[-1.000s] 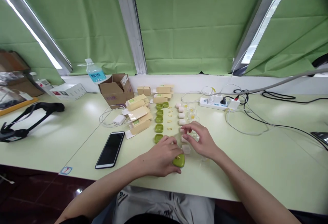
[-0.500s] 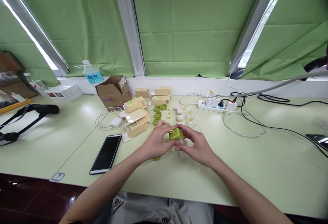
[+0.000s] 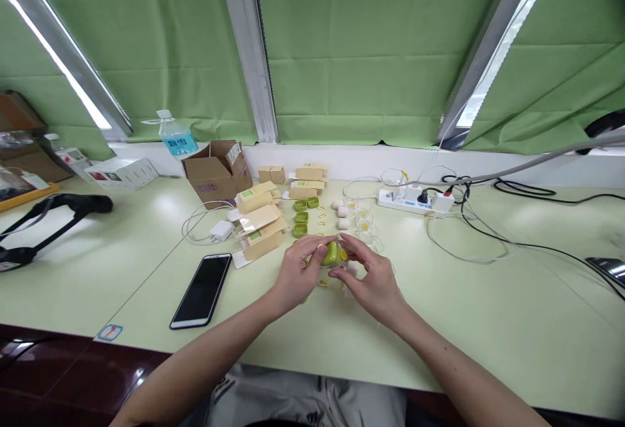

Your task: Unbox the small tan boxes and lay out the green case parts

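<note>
Above the table, a small green plastic case (image 3: 331,255) with a yellow round spot on its right end is held between both hands. My left hand (image 3: 300,267) is closed round its left side, the thumb lying on top. From the right, my right hand (image 3: 371,276) grips the other end between thumb and fingers. Just beyond the hands stand small green open cases (image 3: 301,217) in a column. Beside them lie thin yellow loops (image 3: 321,215), pale pink-white pieces (image 3: 342,224) and clear covers with yellow spots (image 3: 363,226). Some pieces under the hands are partly hidden.
Flattened beige cartons (image 3: 261,225) and a brown cardboard box (image 3: 217,173) stand left of the rows. Nearer me lies a phone (image 3: 202,291). A power strip (image 3: 405,200) with cables (image 3: 473,219) runs along the back right. A water bottle (image 3: 176,137) is behind the box.
The green case has been turned in the hands, so its yellow spot now faces more toward me. My left thumb has moved up onto the case.
</note>
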Motion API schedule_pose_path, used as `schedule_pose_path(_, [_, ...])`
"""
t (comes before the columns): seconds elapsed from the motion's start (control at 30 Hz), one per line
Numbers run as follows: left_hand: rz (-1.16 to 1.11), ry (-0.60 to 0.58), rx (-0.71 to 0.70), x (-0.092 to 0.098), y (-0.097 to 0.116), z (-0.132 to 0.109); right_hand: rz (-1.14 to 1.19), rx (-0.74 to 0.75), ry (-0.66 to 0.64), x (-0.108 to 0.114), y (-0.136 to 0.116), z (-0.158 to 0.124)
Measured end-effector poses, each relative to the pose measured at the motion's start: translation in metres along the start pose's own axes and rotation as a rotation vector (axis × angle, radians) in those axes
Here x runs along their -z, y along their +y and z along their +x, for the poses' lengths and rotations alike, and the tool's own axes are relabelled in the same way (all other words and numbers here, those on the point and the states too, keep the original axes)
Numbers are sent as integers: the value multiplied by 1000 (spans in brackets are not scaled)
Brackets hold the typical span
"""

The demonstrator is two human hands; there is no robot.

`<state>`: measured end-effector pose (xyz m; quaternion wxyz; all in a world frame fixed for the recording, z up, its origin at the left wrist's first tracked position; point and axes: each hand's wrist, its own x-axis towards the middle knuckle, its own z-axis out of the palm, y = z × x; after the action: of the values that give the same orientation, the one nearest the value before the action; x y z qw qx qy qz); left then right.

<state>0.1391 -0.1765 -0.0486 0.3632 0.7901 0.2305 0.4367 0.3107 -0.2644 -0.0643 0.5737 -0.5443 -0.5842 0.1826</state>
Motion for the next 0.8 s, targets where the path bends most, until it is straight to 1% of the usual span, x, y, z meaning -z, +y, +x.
schedule_pose_path(0.1, [-45, 67, 69, -1, 2, -2, -8, -6, 24, 0, 1, 0])
schedule_pose_path(0.17, [-111, 136, 135, 1, 3, 0, -27, -2, 34, 1, 3, 0])
schedule_pose_path(0.27, [-334, 212, 283, 5, 0, 6, -59, 2, 32, 1, 2, -1])
schedule_pose_path(0.37, [-574, 203, 404, 9, -4, 13, -57, -3, 22, 5, -2, 1])
schedule_pose_path(0.47, [-665, 196, 438, 12, -6, 16, -46, -2, 50, 21, 4, 13])
schedule_pose_path(0.53, [-681, 192, 442, 12, -6, 16, -45, -3, 144, 40, 20, 28])
schedule_pose_path(0.6, [-686, 180, 448, 12, -5, 15, -55, -37, 277, 62, 44, 47])
schedule_pose_path(0.63, [-683, 173, 452, 11, -5, 15, -122, -81, 332, 73, 58, 56])
schedule_pose_path(0.67, [-675, 165, 455, 11, -5, 14, -245, -131, 362, 81, 72, 64])
schedule_pose_path(0.7, [-665, 159, 457, 10, -6, 14, -392, -196, 366, 88, 85, 71])
schedule_pose_path(0.73, [-654, 153, 458, 10, -7, 14, -518, -261, 338, 93, 96, 77])
schedule_pose_path(0.8, [-634, 139, 456, 9, -9, 13, -614, -320, 315, 96, 113, 85])
